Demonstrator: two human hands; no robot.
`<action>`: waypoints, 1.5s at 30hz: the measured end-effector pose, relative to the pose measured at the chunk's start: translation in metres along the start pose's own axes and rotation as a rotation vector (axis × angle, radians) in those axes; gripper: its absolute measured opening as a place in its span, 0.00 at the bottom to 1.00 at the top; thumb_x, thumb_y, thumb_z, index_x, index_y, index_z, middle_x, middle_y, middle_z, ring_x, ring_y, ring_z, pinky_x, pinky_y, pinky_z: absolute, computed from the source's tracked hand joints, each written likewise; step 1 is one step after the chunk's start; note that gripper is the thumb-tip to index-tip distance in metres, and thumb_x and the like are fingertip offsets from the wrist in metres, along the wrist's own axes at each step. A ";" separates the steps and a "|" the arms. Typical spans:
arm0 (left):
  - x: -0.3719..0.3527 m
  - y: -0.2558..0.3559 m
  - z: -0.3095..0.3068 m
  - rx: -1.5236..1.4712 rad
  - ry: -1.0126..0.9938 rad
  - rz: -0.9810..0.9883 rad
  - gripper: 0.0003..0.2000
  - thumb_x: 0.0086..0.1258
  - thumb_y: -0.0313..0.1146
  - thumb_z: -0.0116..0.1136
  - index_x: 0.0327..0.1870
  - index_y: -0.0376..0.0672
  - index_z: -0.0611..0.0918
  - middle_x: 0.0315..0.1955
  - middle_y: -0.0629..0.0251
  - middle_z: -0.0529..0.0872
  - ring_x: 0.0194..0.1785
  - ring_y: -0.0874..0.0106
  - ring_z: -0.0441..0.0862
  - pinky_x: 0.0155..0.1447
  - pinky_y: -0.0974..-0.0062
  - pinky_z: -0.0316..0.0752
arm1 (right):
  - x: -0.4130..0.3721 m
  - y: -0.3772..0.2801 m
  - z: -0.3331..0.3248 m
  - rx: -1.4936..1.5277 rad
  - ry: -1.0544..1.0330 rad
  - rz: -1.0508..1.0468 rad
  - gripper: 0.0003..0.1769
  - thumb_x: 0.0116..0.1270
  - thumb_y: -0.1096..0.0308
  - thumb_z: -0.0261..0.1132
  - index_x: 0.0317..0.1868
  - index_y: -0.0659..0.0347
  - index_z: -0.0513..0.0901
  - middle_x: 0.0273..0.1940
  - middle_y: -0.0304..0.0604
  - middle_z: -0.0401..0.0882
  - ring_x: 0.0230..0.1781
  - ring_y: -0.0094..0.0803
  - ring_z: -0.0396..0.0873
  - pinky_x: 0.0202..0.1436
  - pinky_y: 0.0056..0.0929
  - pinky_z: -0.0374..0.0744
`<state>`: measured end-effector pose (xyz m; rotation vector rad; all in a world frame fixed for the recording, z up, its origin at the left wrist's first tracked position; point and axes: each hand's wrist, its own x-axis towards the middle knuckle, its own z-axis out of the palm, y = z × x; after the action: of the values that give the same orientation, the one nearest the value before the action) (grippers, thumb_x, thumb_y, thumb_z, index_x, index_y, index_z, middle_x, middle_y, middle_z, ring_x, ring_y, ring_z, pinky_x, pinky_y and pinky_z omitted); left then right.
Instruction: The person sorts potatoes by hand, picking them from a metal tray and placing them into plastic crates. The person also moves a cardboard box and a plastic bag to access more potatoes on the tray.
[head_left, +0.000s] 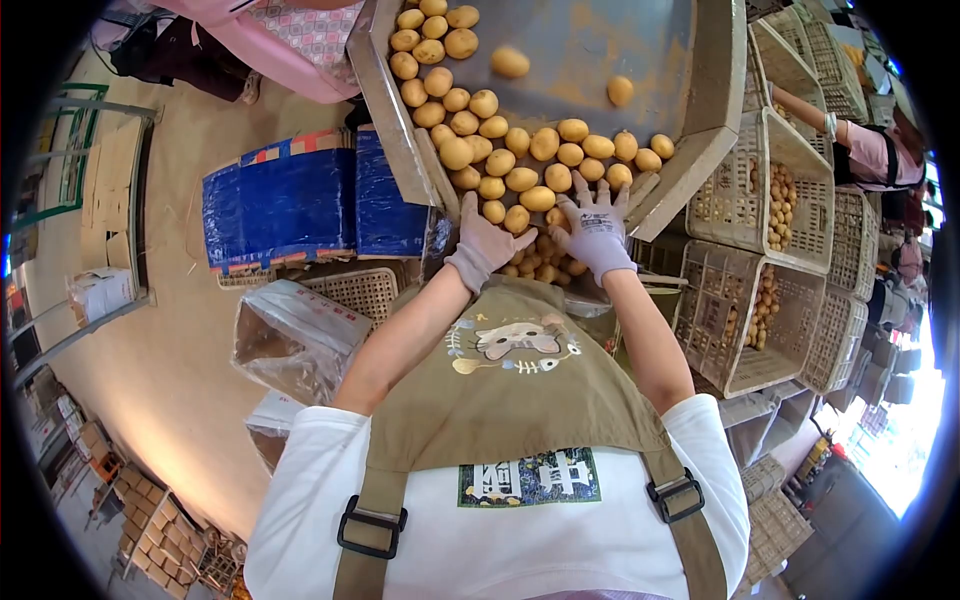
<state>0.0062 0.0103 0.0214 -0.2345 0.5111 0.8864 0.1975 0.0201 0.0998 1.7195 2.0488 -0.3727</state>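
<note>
Many small, round to oval yellow-brown potatoes (521,179) lie along the left side and front of a metal sorting tray (590,60). My left hand (485,238), in a pale glove, is at the tray's front left. Its fingers are apart beside the nearest potatoes, the thumb pointing right. My right hand (597,228), gloved with dark print on its back, spreads its fingers against potatoes at the front. Between and below my hands, more potatoes (540,262) show in a lower spot, partly hidden by my apron. Two potatoes lie apart farther up the tray; one (510,62) is blurred.
Plastic crates (760,190) with potatoes stack at right, where another person's arm (800,108) reaches in. Blue-wrapped boxes (285,205) and a plastic-lined crate (290,335) stand at left. A person in pink (290,50) is at upper left. The tray has raised side walls.
</note>
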 end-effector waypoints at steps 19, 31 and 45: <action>0.021 -0.009 -0.047 0.039 0.037 -0.043 0.31 0.76 0.60 0.46 0.74 0.53 0.69 0.72 0.69 0.73 0.73 0.63 0.69 0.75 0.44 0.60 | 0.009 -0.009 0.022 0.212 0.393 0.052 0.28 0.62 0.50 0.67 0.63 0.45 0.83 0.73 0.48 0.70 0.73 0.57 0.65 0.77 0.72 0.47; 0.015 -0.003 -0.054 -0.670 -0.056 -0.241 0.35 0.75 0.65 0.41 0.78 0.57 0.64 0.78 0.71 0.65 0.80 0.62 0.59 0.78 0.33 0.41 | 0.010 -0.007 0.015 0.147 0.229 -0.065 0.42 0.65 0.47 0.65 0.79 0.29 0.63 0.83 0.51 0.50 0.83 0.58 0.48 0.84 0.56 0.41; 0.001 -0.005 -0.001 -0.103 0.279 -0.073 0.45 0.62 0.79 0.50 0.74 0.57 0.68 0.75 0.67 0.66 0.77 0.61 0.63 0.77 0.41 0.54 | 0.041 -0.021 -0.026 0.117 0.377 -0.395 0.29 0.63 0.52 0.69 0.66 0.41 0.79 0.73 0.46 0.68 0.75 0.50 0.62 0.76 0.63 0.55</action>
<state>0.0106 0.0075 0.0199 -0.4723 0.7123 0.8137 0.1675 0.0638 0.1008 1.5321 2.7017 -0.3099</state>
